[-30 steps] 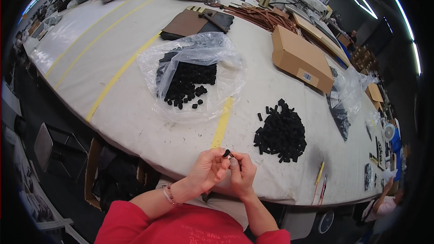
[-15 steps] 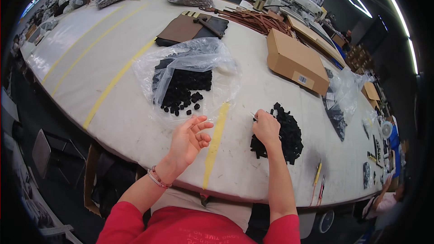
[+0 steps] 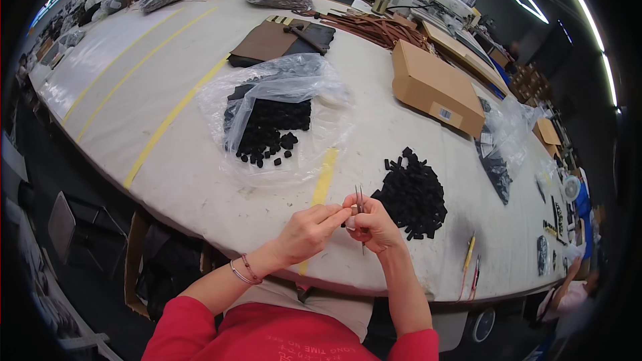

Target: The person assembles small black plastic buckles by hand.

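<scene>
Above the table's near edge my two hands meet at the fingertips. My right hand (image 3: 374, 224) is closed round slim metal tweezers (image 3: 360, 195), whose two points stick up above the fingers. My left hand (image 3: 309, 232) pinches beside them, and a small black piece (image 3: 344, 224) shows at its fingertips, mostly hidden. Just beyond the right hand lies a loose heap of small black pieces (image 3: 416, 194). Farther left, an opened clear plastic bag (image 3: 328, 103) holds many black chunky pieces (image 3: 274, 120), several spilling toward me.
A cardboard box (image 3: 438, 87) lies at the right of the pale table (image 3: 167, 180), with brown straps (image 3: 374, 29) behind it. Brown and black flat pieces (image 3: 267, 41) lie beyond the bag. A yellow-handled tool (image 3: 469, 253) and a red-handled tool (image 3: 475, 277) lie near the right edge.
My right hand has come away from the black heap toward me and left, bringing the tweezers. My left hand, open before, has moved right and closed its fingertips against it.
</scene>
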The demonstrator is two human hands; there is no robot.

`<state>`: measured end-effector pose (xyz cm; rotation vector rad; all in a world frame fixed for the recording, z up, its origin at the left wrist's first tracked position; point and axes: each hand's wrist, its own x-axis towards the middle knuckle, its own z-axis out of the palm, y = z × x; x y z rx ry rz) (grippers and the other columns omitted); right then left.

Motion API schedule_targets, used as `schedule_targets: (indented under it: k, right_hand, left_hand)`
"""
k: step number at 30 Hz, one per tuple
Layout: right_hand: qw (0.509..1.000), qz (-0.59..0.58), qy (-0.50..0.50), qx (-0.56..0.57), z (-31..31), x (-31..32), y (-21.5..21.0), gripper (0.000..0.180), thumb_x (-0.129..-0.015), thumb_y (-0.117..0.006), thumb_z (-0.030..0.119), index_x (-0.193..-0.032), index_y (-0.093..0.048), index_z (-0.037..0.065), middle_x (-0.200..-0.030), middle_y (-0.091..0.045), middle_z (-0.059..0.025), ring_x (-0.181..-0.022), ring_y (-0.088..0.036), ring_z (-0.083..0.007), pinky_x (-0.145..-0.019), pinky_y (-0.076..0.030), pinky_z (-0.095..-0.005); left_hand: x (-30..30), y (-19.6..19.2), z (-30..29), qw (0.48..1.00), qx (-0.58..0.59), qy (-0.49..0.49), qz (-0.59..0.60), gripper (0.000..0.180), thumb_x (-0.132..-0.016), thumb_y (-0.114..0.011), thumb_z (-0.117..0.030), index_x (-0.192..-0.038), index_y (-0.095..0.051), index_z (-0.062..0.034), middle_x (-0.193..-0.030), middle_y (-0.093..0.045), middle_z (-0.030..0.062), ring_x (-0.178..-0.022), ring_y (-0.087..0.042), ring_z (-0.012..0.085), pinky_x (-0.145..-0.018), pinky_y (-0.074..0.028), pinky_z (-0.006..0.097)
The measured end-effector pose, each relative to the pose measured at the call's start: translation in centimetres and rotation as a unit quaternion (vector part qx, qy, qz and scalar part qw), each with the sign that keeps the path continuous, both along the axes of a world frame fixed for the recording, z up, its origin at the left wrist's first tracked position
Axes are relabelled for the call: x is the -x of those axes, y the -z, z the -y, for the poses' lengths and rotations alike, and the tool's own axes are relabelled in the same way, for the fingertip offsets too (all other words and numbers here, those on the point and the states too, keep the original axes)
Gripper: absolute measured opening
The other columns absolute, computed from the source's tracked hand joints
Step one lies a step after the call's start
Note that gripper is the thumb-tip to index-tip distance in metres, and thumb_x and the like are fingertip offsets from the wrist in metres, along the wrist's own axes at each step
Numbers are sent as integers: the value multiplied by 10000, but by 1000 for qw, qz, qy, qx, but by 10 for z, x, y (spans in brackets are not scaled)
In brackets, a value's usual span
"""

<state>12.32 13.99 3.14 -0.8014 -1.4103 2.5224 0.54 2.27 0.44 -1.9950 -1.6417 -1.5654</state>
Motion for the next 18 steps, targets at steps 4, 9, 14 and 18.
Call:
schedule_targets:
  k: [4,9,14,18]
  right_hand:
    - [989,-69,72,112,16,-1,7,214,-666,-568,-32,-864,-509,23,-663,-543,-67,-421,-429,-81,-319,-245,-154]
    - [988,-69,123,69,31,6,14,142,-722,-571,13,-855,-522,12,-677,-565,-101,-457,-514,-95,-312,-263,-136]
    - [979,-88,178,47,37,7,15,68,-755,-574,41,-802,-543,2,-617,-569,-97,-403,-484,-95,-306,-264,-149]
    - [981,-96,150,83,41,4,19,107,-763,-584,58,-832,-539,-10,-625,-579,-90,-392,-475,-79,-297,-261,-146]
  left_hand:
    - [-2,7,2,998,-1,13,58,246,-702,-506,58,-937,-552,1,-836,-561,112,-666,-571,232,-564,-465,276]
    - [-7,4,8,859,158,88,478,135,-825,-459,16,-937,-534,30,-769,-562,45,-625,-525,73,-568,-448,195]
    - [-10,5,11,854,130,106,492,146,-835,-454,-5,-949,-537,34,-742,-561,37,-608,-518,72,-568,-451,195]
    - [-10,1,12,881,133,65,450,140,-838,-459,-24,-926,-551,35,-718,-570,38,-578,-523,72,-538,-453,202]
